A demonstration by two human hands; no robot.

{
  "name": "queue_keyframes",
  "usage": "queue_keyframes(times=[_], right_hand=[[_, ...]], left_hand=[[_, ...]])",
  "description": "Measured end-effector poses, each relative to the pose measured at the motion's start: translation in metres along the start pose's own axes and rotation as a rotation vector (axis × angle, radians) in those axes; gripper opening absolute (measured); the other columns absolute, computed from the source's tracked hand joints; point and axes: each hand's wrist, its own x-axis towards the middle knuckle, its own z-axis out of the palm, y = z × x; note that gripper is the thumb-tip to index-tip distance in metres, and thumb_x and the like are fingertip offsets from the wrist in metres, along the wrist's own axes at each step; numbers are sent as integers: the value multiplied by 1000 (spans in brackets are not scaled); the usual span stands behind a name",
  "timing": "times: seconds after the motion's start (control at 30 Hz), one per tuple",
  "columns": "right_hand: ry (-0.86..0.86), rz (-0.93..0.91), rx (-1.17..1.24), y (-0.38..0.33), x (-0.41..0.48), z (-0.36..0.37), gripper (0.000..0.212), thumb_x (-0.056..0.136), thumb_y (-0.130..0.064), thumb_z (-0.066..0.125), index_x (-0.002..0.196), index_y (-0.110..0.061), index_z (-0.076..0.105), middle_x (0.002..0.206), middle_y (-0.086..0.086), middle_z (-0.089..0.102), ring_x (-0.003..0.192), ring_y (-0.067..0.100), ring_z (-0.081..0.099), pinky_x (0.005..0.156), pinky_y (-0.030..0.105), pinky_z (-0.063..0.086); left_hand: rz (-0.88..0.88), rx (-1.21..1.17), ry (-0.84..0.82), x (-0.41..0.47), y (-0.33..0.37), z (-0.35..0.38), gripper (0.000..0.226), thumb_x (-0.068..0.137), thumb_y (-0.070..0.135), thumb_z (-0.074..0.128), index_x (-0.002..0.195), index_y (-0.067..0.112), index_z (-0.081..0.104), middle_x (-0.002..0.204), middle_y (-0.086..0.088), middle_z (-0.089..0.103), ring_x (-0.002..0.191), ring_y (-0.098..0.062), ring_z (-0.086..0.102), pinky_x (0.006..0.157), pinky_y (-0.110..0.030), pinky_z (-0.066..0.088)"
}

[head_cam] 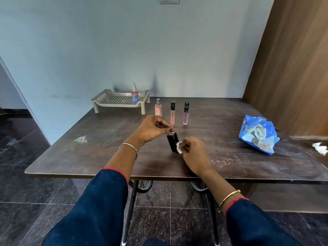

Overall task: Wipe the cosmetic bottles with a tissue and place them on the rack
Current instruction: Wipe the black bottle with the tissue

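A black rectangular bottle (172, 141) stands on the dark wooden table (99, 153). My left hand (152, 127) pinches its top. My right hand (193, 153) presses a small white tissue (179, 147) against the bottle's right side. Behind them stand a peach spray bottle (158, 108), a pink gloss tube (172, 112) and a purple gloss tube (186, 113), in a row. The beige plastic rack (113, 100) sits at the back left of the table, with a clear pump bottle (135, 94) upright on it.
A blue tissue packet (258, 135) lies at the table's right side. A crumpled white tissue (320, 148) rests near the right edge. A wooden panel (292, 68) rises on the right, a pale wall behind. Dark tiled floor lies below.
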Motion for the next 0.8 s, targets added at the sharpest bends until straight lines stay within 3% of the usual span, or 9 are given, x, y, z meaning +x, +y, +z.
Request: queue_keyframes(times=[0.17, 0.27, 0.37, 0.47, 0.63, 0.8], right_hand=[[98, 84, 135, -13, 6, -2, 20, 82, 2, 60, 82, -18, 63, 88, -1, 64, 81, 13, 59, 72, 26, 51], [171, -5, 135, -19, 3, 0, 23, 82, 4, 59, 91, -16, 65, 92, -1, 62, 84, 13, 57, 73, 26, 49], [79, -140, -9, -7, -6, 2, 22, 82, 3, 60, 96, -13, 67, 93, 0, 61, 83, 16, 57, 73, 30, 50], [40, -158, -78, 1, -8, -2, 18, 83, -1, 63, 96, -13, 70, 92, 0, 63, 83, 15, 59, 73, 26, 49], [187, -154, -7, -10, 3, -5, 18, 82, -3, 66, 96, -12, 72, 90, 0, 67, 76, 12, 60, 70, 23, 49], [33, -267, -102, -4, -4, -7, 9, 80, -3, 68, 86, -8, 73, 82, 2, 63, 71, 18, 59, 63, 29, 48]], left_hand=[[6, 4, -12, 2, 0, 5, 14, 74, 1, 77, 82, 11, 73, 81, -2, 72, 77, -7, 68, 80, -20, 54], [6, -1, -10, 2, 0, 8, 14, 74, 2, 77, 88, 4, 73, 89, -11, 72, 85, -18, 68, 87, -27, 55], [-3, 31, 4, 3, -2, 9, 16, 77, 4, 76, 92, 3, 73, 94, -10, 73, 92, -21, 68, 90, -29, 54], [-12, 37, 5, 4, -1, 10, 14, 78, 4, 75, 91, 4, 73, 95, -9, 73, 95, -21, 67, 90, -29, 54], [-7, 33, 9, 3, 0, 14, 14, 77, 3, 75, 91, 3, 73, 94, -11, 73, 92, -20, 67, 91, -30, 54], [-13, 22, 16, 0, 0, 12, 16, 77, 2, 74, 93, 2, 72, 92, -8, 73, 90, -15, 67, 91, -27, 53]])
